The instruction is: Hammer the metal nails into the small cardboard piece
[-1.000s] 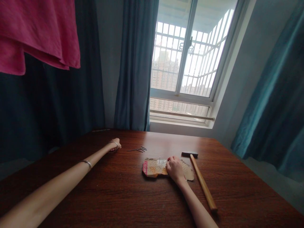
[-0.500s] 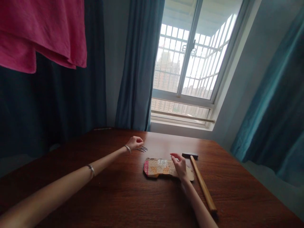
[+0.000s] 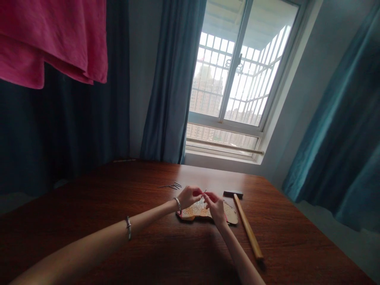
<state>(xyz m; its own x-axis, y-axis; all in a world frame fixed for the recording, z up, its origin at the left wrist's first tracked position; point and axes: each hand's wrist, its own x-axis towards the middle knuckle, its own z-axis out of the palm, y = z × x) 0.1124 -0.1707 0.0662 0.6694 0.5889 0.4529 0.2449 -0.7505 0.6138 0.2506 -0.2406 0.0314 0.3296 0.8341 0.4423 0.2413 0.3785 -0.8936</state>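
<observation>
Both hands meet above a spotted piece of cardboard [image 3: 196, 211] lying flat on the brown wooden table [image 3: 166, 253]. My left hand [image 3: 188, 196] is closed in a pinch, and a thin nail [image 3: 204, 191] sticks up between it and my right hand [image 3: 214, 205]. My right hand's fingers are also pinched at that nail. Which hand bears the nail I cannot tell. The hands hide the middle of the cardboard. A few loose nails [image 3: 173, 185] lie on the table behind my left hand.
A hammer with a long wooden handle [image 3: 247, 231] and a dark head [image 3: 233, 194] lies right of the cardboard. Blue curtains [image 3: 166, 79] frame a barred window [image 3: 234, 79] beyond the table. Pink cloth [image 3: 50, 35] hangs at the upper left.
My left hand went from the table's left side to the loose nails, then came over the cardboard. My right hand lifted off the cardboard and met it at a nail.
</observation>
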